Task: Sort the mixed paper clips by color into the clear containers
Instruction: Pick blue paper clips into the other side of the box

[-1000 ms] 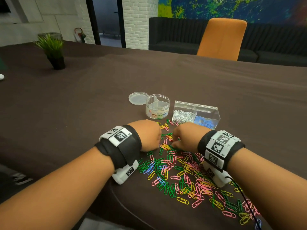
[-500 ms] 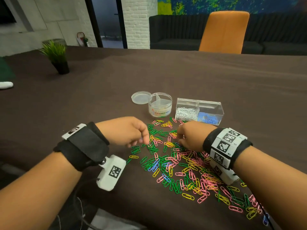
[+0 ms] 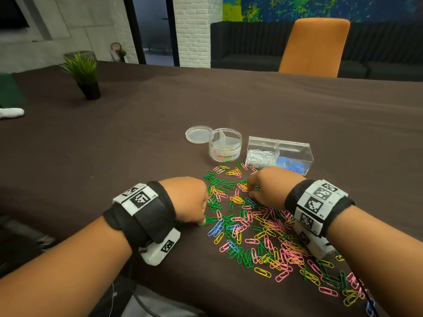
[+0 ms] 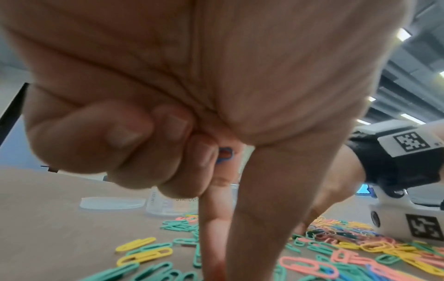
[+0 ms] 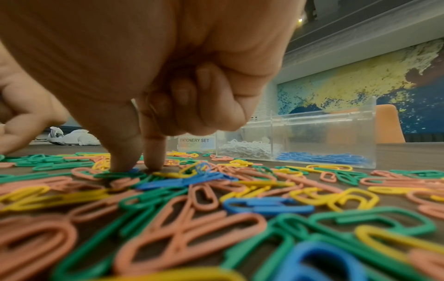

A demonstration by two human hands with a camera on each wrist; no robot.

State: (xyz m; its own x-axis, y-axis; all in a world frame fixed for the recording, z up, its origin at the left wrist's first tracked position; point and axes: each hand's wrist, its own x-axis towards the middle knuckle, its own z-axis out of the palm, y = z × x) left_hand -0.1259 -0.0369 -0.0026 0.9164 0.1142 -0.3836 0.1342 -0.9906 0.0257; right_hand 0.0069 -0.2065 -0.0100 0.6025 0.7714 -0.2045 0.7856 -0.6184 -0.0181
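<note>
Sorting at an early-to-middle stage, judged from the layout: the rectangular clear container (image 3: 278, 154), standing toward the middle of the table (image 3: 137, 143) beyond the pile, holds white paper clips (image 3: 259, 156) in its left compartment and blue paper clips (image 3: 289, 165) in its right compartment, while the round divided container (image 3: 225, 145) just to its left appears empty, its lid (image 3: 198, 134) lying on the cloth touching or just beside it. The mixed paper clips (image 3: 263, 229), green, pink, yellow and a few blue, remain spread over the table from the containers back toward the near edge and the near right corner, so most colours appear still unsorted. The left hand (image 3: 187, 200) works the left margin of the pile with thumb and forefinger brought narrowly together on the cloth; the left wrist view shows its other fingers curled round a blue clip (image 4: 225, 155) kept against the palm. The right hand (image 3: 267, 186) is set at the far part of the pile near the rectangular container, two fingertips (image 5: 125, 163) pressing down among the clips beside a blue one, the remaining fingers folded; whether it has yet picked anything up cannot be told. Legible writing: "STATIONERY SET" on the round container's label (image 3: 226, 155); smaller print above it is unreadable.
</note>
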